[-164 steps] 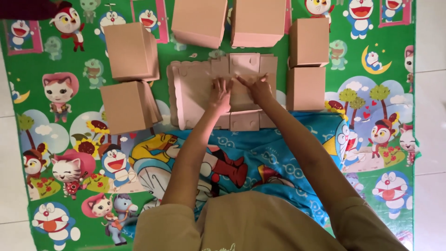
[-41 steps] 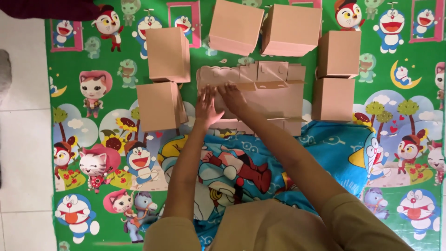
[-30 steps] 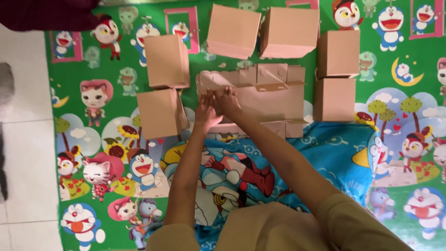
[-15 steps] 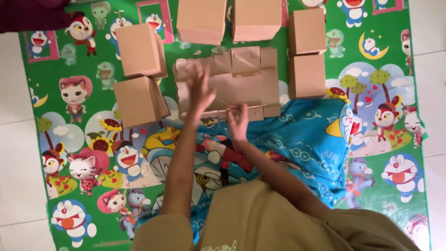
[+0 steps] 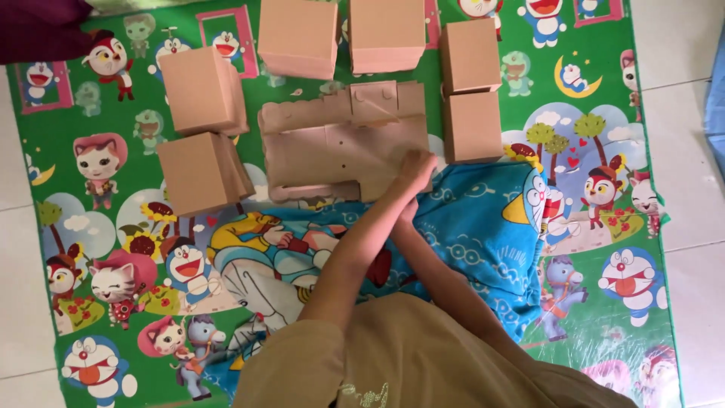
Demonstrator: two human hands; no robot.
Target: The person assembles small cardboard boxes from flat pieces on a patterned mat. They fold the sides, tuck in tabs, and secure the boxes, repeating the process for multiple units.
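A flat, unfolded pink-brown cardboard box blank (image 5: pixel 332 143) lies on the cartoon-print play mat (image 5: pixel 113 249) in front of me. My left arm reaches across it, and my left hand (image 5: pixel 416 169) rests with curled fingers on the blank's lower right corner, gripping its edge. My right hand (image 5: pixel 406 214) sits just below, near the blank's front edge over the blue cartoon cloth (image 5: pixel 483 227). It is mostly hidden under my left forearm, so its fingers cannot be made out.
Several folded cardboard boxes ring the blank: two on the left (image 5: pixel 202 89) (image 5: pixel 200 172), two at the back (image 5: pixel 298 36) (image 5: pixel 387 34), two on the right (image 5: pixel 470 54) (image 5: pixel 473 127). White floor tiles (image 5: pixel 691 151) border the mat. A dark maroon cloth (image 5: pixel 38 26) lies at the top left.
My left hand has swung from the blank's left-middle part to its lower right corner. My right hand has pulled back toward me and slipped under the left forearm.
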